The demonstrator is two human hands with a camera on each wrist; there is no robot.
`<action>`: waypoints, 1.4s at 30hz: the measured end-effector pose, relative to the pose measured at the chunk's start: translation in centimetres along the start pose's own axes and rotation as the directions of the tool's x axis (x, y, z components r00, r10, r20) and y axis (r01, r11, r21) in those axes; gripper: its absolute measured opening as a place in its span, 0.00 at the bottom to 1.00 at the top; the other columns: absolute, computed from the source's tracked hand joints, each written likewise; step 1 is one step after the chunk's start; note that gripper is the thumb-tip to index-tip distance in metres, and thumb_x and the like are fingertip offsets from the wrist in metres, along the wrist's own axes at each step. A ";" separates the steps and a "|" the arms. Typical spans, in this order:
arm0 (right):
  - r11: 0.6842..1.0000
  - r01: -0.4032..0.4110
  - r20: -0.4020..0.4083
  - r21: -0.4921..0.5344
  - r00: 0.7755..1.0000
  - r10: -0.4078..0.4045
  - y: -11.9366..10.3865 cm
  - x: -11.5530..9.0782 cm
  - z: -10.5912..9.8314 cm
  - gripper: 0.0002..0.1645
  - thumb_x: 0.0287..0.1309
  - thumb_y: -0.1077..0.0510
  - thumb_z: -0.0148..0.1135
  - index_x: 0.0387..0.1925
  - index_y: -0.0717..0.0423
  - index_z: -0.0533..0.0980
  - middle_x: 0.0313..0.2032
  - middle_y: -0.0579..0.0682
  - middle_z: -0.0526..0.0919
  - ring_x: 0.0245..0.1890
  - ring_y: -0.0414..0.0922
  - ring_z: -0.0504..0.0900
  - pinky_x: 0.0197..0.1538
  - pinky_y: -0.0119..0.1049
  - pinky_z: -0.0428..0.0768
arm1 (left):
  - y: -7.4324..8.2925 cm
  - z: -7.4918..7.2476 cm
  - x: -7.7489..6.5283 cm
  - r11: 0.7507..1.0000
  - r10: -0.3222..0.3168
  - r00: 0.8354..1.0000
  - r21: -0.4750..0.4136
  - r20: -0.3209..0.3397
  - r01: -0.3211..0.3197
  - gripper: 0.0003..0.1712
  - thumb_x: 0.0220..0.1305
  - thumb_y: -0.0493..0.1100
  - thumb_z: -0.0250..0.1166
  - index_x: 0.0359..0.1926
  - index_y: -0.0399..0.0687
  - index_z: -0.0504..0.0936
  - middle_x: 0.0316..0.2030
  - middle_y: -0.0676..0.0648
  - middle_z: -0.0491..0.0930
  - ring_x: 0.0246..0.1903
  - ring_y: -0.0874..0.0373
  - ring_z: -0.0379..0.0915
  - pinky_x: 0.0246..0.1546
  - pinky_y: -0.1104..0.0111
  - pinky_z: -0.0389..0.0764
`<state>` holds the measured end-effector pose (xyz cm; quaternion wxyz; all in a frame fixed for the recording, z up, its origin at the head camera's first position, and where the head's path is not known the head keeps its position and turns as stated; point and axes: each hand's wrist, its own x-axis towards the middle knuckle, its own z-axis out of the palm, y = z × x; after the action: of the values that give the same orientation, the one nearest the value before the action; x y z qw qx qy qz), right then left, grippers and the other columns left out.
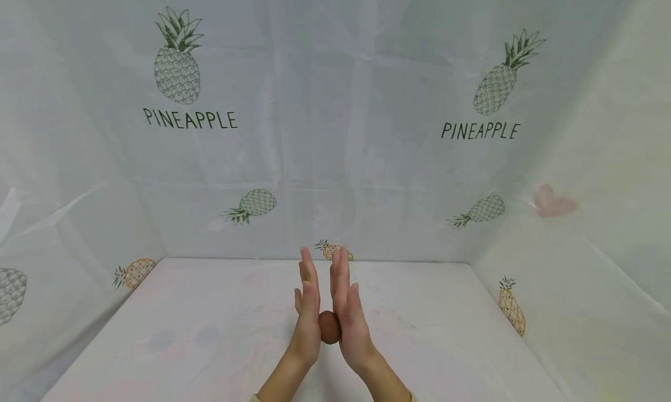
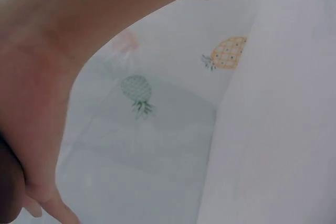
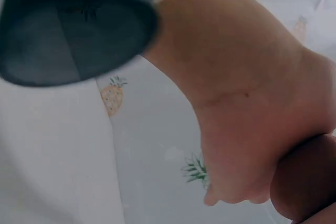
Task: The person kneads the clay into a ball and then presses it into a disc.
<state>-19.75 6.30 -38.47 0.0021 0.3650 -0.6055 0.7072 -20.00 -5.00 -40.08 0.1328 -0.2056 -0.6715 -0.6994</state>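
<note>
Between my two upright palms sits a small brown ball [image 1: 329, 327], perhaps clay; its material cannot be told. My left hand [image 1: 308, 320] presses it from the left, fingers straight and pointing away. From the other side my right hand [image 1: 352, 323] presses it with its palm, fingers likewise extended. The fingertips of the two hands stand apart. In the left wrist view only part of the brown ball [image 2: 9, 187] shows at the lower left edge. The right wrist view has the ball [image 3: 304, 177] against the palm at lower right.
Below the hands spreads a white tabletop [image 1: 209, 332]. A pale curtain [image 1: 335, 128] printed with pineapples rises behind it and along both sides. A dark, blurred rounded object [image 3: 79, 40] covers the upper left of the right wrist view.
</note>
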 end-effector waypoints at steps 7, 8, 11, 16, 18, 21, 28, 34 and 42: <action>0.999 0.024 -0.038 -0.041 0.999 -0.026 -0.1 0.2 -1.3 0.37 0.77 0.34 0.00 0.83 0.25 0.23 0.83 0.31 0.22 0.83 0.39 0.20 0.74 0.68 0.15 | -0.5 1.0 -0.5 0.999 0.007 0.997 -0.043 0.072 -0.004 0.33 0.83 0.61 0.20 0.83 0.77 0.24 0.83 0.64 0.21 0.81 0.59 0.07 0.69 0.38 0.05; 0.999 0.022 -0.044 -0.044 0.999 -0.024 0.0 0.2 -1.4 0.37 0.77 0.34 0.00 0.83 0.26 0.24 0.83 0.31 0.22 0.83 0.39 0.21 0.74 0.68 0.15 | -0.4 1.1 -0.6 0.999 0.012 0.997 -0.047 0.079 -0.009 0.33 0.83 0.61 0.20 0.83 0.77 0.24 0.83 0.64 0.20 0.81 0.59 0.07 0.69 0.38 0.05; 0.999 0.013 -0.053 -0.047 0.998 -0.016 0.4 0.3 -1.8 0.37 0.77 0.34 0.00 0.83 0.26 0.24 0.83 0.31 0.22 0.83 0.40 0.20 0.73 0.69 0.15 | -0.2 1.2 -0.8 0.998 0.023 0.995 -0.054 0.097 -0.018 0.33 0.83 0.62 0.18 0.83 0.77 0.24 0.83 0.66 0.20 0.81 0.60 0.07 0.69 0.37 0.05; 0.998 -0.058 -0.033 0.003 0.998 0.058 1.4 0.6 -1.9 0.37 0.76 0.31 0.00 0.82 0.24 0.23 0.81 0.28 0.18 0.81 0.39 0.15 0.73 0.67 0.13 | 0.7 1.0 -1.1 0.998 0.021 0.996 -0.060 0.090 -0.015 0.35 0.80 0.67 0.17 0.83 0.80 0.27 0.83 0.66 0.20 0.81 0.62 0.08 0.70 0.36 0.07; 0.995 -0.098 -0.008 0.030 0.995 0.098 1.9 0.6 -1.7 0.37 0.75 0.30 0.00 0.82 0.23 0.22 0.80 0.27 0.17 0.80 0.39 0.14 0.74 0.66 0.13 | 0.9 0.8 -1.1 0.998 0.028 0.997 -0.063 0.077 -0.024 0.36 0.79 0.69 0.18 0.83 0.81 0.27 0.83 0.65 0.20 0.81 0.61 0.07 0.69 0.35 0.07; 0.986 -0.159 0.022 0.041 0.987 0.158 2.2 0.5 -1.0 0.36 0.74 0.29 -0.01 0.81 0.19 0.22 0.81 0.31 0.16 0.83 0.53 0.45 0.80 0.61 0.38 | 0.9 0.2 -0.9 0.998 0.024 0.999 -0.063 0.047 -0.021 0.38 0.77 0.73 0.19 0.83 0.81 0.27 0.83 0.64 0.19 0.81 0.58 0.07 0.69 0.33 0.08; 0.983 -0.178 0.051 0.045 0.983 0.176 1.6 0.2 0.2 0.37 0.74 0.29 -0.01 0.82 0.20 0.23 0.82 0.37 0.17 0.83 0.46 0.21 0.77 0.64 0.24 | 0.3 -1.0 0.0 0.994 -0.020 1.000 -0.106 0.012 0.021 0.35 0.78 0.71 0.16 0.83 0.84 0.26 0.82 0.65 0.17 0.81 0.54 0.12 0.75 0.36 0.23; 0.997 -0.079 0.008 0.000 0.997 0.079 0.7 0.1 -0.6 0.37 0.75 0.32 0.00 0.82 0.24 0.23 0.82 0.32 0.20 0.82 0.43 0.18 0.74 0.67 0.15 | -0.5 -0.3 0.0 0.987 -0.081 0.995 -0.134 0.058 0.088 0.34 0.79 0.68 0.16 0.82 0.84 0.26 0.82 0.60 0.15 0.79 0.55 0.02 0.69 0.32 0.11; 0.998 -0.061 -0.042 -0.026 0.997 0.059 0.6 0.4 -2.3 0.38 0.75 0.30 0.01 0.82 0.25 0.23 0.82 0.30 0.21 0.83 0.43 0.18 0.73 0.71 0.16 | -0.4 1.0 -0.5 0.984 -0.056 0.989 -0.163 0.137 0.078 0.32 0.80 0.67 0.15 0.82 0.87 0.28 0.82 0.65 0.18 0.81 0.55 0.11 0.70 0.31 0.12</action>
<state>-21.53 7.93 -38.78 -0.0015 0.3318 -0.6257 0.7060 -19.58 -4.00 -40.64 0.0465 -0.2393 -0.6240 -0.7425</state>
